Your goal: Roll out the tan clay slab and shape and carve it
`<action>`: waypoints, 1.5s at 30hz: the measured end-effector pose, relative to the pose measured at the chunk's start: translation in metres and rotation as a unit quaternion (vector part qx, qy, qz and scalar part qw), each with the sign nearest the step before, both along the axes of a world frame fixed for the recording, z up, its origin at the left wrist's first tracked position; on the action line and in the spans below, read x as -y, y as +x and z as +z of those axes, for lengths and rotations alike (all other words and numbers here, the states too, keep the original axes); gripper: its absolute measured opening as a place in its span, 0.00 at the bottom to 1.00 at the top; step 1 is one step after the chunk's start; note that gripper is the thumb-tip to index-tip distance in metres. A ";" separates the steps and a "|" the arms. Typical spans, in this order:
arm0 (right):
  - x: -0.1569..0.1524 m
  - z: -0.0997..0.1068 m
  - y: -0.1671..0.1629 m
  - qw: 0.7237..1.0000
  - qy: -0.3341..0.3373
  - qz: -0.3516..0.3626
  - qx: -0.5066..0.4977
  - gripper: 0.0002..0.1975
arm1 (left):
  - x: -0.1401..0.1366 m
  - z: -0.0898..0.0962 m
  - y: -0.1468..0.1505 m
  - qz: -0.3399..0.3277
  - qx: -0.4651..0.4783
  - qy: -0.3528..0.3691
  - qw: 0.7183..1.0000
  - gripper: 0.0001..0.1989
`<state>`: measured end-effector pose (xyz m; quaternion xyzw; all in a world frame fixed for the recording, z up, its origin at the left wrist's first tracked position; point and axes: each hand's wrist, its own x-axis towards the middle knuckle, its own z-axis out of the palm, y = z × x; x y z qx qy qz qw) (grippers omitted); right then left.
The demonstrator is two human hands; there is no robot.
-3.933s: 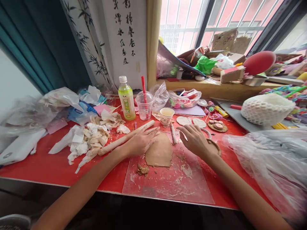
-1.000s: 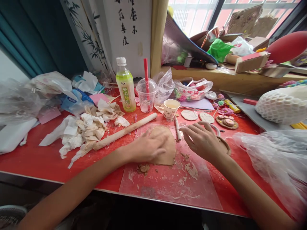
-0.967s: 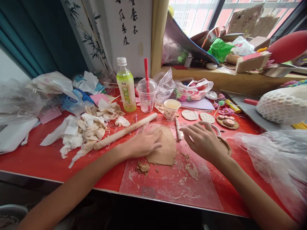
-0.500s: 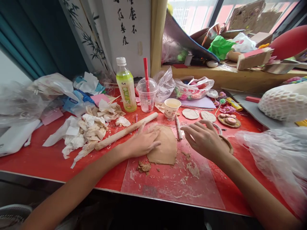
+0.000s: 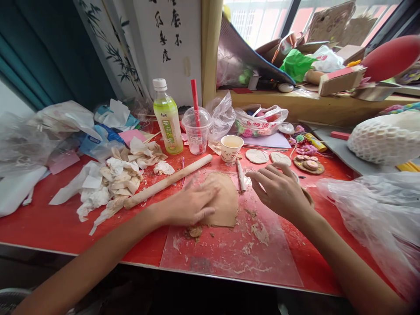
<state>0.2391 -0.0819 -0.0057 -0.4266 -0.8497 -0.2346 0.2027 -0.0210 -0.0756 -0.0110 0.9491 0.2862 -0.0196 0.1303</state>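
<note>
A flat, rolled-out slab of brown clay [image 5: 225, 203] lies on a clear plastic sheet [image 5: 229, 260]. My left hand [image 5: 192, 202] rests with stretched, slightly blurred fingers on the slab's left part and covers that edge. To the right of the slab, my right hand [image 5: 277, 186] hovers with loosely bent fingers apart and nothing in them. It partly hides a ring-shaped brown piece [image 5: 308, 197] behind the wrist. A thin clay-smeared stick [image 5: 240, 175] lies between the slab and my right hand. Beyond my left hand lies a wooden rolling pin [image 5: 169, 180]. Clay crumbs [image 5: 194, 232] sit near my left thumb.
Crumpled tissues [image 5: 121, 175] pile up at the left. Behind the slab stand a green drink bottle [image 5: 168, 120], a plastic cup with a red straw [image 5: 197, 131] and a paper cup [image 5: 231, 151]. Pale clay discs [image 5: 257, 156] lie farther right, with a plastic bag [image 5: 370, 218] at the right edge.
My left hand has slid slightly down and toward the slab's lower left, near the crumbs. My right hand keeps much the same pose. The whole view has shifted a little.
</note>
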 end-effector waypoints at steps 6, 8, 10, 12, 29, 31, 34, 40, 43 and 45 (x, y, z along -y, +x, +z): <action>0.000 0.002 0.002 1.000 -0.003 -0.014 0.005 0.10 | -0.004 0.002 -0.011 0.015 0.000 0.014 1.000 0.26; 0.001 0.002 0.001 1.000 0.001 -0.017 0.011 0.09 | -0.006 -0.001 -0.011 0.066 0.002 0.053 0.996 0.26; 0.002 0.001 -0.001 1.000 0.002 -0.015 0.013 0.09 | -0.001 -0.002 -0.008 0.042 -0.001 0.042 0.998 0.27; 0.003 0.001 -0.002 1.000 0.001 -0.010 0.011 0.09 | 0.010 0.001 -0.002 -0.044 0.001 0.002 0.999 0.27; 0.002 0.000 -0.001 1.000 0.003 -0.009 0.018 0.09 | 0.008 0.005 -0.033 -0.004 0.004 -0.019 1.000 0.26; 0.003 0.001 -0.002 1.000 0.009 -0.013 0.023 0.09 | 0.008 0.004 -0.037 -0.047 -0.007 -0.037 0.998 0.28; 0.003 0.001 -0.002 1.000 0.003 -0.011 0.026 0.08 | 0.011 0.004 -0.040 -0.133 -0.003 -0.067 0.989 0.30; 0.002 -0.001 -0.002 0.999 -0.008 -0.013 0.030 0.07 | 0.009 0.002 -0.041 -0.086 0.003 -0.039 0.996 0.30; 0.002 -0.002 -0.002 0.999 -0.013 -0.011 0.034 0.07 | 0.011 0.000 -0.040 -0.143 0.000 -0.063 0.988 0.30; 0.002 -0.002 -0.002 0.999 -0.011 -0.010 0.034 0.07 | 0.011 -0.001 -0.040 -0.079 -0.003 -0.035 0.996 0.28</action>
